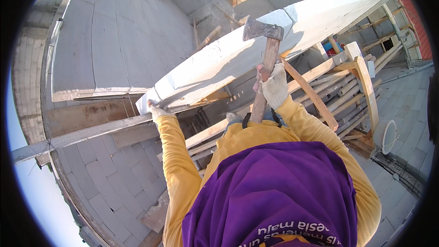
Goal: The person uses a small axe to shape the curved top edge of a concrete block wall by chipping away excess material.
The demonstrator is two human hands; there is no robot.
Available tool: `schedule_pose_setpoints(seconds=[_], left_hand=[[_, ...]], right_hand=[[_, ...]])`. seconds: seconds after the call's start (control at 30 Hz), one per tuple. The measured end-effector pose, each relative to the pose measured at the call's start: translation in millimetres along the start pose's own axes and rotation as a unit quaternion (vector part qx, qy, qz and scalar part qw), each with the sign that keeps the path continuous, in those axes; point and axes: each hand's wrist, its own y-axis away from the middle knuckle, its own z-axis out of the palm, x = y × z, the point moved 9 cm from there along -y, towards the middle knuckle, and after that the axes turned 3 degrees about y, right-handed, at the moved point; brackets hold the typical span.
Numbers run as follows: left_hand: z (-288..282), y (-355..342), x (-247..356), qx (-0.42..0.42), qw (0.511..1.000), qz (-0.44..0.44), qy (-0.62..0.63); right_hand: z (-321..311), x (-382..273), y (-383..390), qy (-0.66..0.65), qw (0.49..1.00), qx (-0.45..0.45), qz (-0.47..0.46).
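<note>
My right hand (pixel 273 84), in a knitted work glove, grips the wooden handle of an axe (pixel 270 50), held upright with its dark metal head (pixel 263 30) in front of the long white block beam (pixel 324 18). My left hand (pixel 156 110) holds the lower left end of that pale beam, which runs diagonally up to the upper right. Some fingertips of the left hand show bare at the edge. Yellow sleeves cover both my forearms.
Wooden poles and planks (pixel 347 91) lie under and beside the beam, with a tilted timber (pixel 366 82) at right. A white bucket (pixel 384 137) stands at far right. Grey block walls (pixel 105 178) surround me, and a concrete ledge (pixel 91 132) crosses the left, with open sky beyond.
</note>
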Motion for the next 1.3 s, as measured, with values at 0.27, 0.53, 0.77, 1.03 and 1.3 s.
schedule_pose_setpoints(seconds=[0.27, 0.53, 0.77, 1.03, 1.3], left_hand=[[-2, -4, -4, 0.009, 0.999, -0.028, 0.015], [3, 3, 0, 0.022, 0.999, -0.02, -0.017], [-4, 6, 3, 0.072, 0.997, 0.003, -0.039], [-28, -27, -6, 0.123, 0.989, 0.041, -0.07], [-25, -16, -1, 0.152, 0.984, 0.044, -0.08]], right_hand=[[11, -3, 12, 0.098, 0.99, -0.093, 0.029], [21, 20, 3, 0.132, 0.975, -0.163, 0.073], [3, -4, -26, -0.049, 0.998, -0.032, -0.02], [24, -13, -28, 0.118, 0.974, -0.182, 0.068], [25, -12, -42, 0.105, 0.981, -0.153, 0.05]])
